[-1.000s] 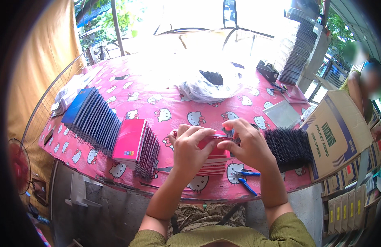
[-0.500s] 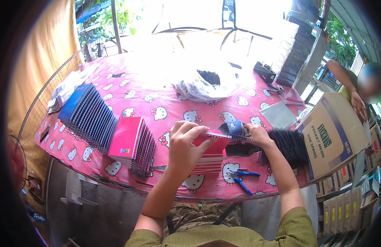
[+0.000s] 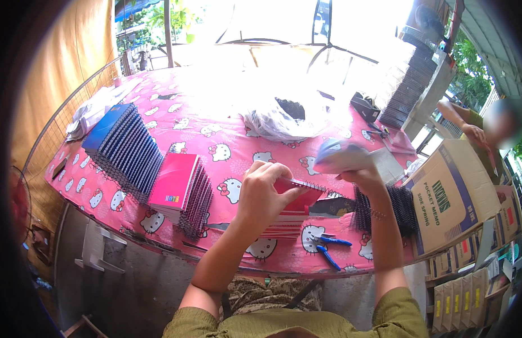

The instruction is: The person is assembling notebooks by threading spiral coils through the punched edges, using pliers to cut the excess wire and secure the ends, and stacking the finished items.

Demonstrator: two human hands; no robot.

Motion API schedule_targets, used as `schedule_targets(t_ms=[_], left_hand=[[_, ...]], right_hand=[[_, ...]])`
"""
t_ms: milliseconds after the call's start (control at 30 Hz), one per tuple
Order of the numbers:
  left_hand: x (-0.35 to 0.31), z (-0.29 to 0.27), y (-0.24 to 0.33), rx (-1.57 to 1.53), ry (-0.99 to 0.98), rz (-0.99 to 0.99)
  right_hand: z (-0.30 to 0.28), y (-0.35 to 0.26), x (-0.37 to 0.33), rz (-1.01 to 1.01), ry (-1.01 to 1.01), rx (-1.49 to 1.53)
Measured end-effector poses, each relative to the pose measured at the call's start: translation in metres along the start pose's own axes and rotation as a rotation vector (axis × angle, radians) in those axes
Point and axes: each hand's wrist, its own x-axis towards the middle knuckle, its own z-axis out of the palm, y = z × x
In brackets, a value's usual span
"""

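Notebook [image 3: 305, 195] is raised over the near part of the table [image 3: 207, 163] in the head view, and your left hand [image 3: 268, 186] pinches it between thumb and fingers, covering its left end. A thin coil [image 3: 330, 192] runs along its edge and juts out to the right; you can hardly trace its tip against the dark coil heap [image 3: 401, 207]. Your right hand [image 3: 363, 176] is closed around a blue-and-grey device [image 3: 341, 158], too blurred for you to tell its kind, and its fingers are partly hidden. Below the coil lies a dark thing [image 3: 331, 207] that you cannot identify. Your left arm hides part of the pink pile [image 3: 283, 228] under the notebook, and your right forearm crosses in front of the heap. Glare washes out the table's far side. One co-worker's body is partly hidden behind the carton [image 3: 452, 197].

Counted, you have one notebook raised, one device, one pair of cutters [image 3: 337, 241] with two blue handles, one blue stack [image 3: 123, 141] and one pink stack [image 3: 175, 180]; the layers in each overlap too closely to number.
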Motion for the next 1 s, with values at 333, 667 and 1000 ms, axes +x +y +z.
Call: schedule_targets(t_ms=[333, 667, 1000], left_hand=[[-0.006, -0.011, -0.016, -0.007, 0.112, -0.075], [-0.014, 0.004, -0.044, -0.718, 0.204, -0.331], [-0.023, -0.004, -0.050, -0.773, 0.191, -0.341]], right_hand=[[0.024, -0.033, 0.014, -0.040, -0.076, 0.357], [0.039, -0.014, 0.044, -0.057, -0.072, 0.020], [0.056, -0.034, 0.043, -0.102, -0.088, 0.032]])
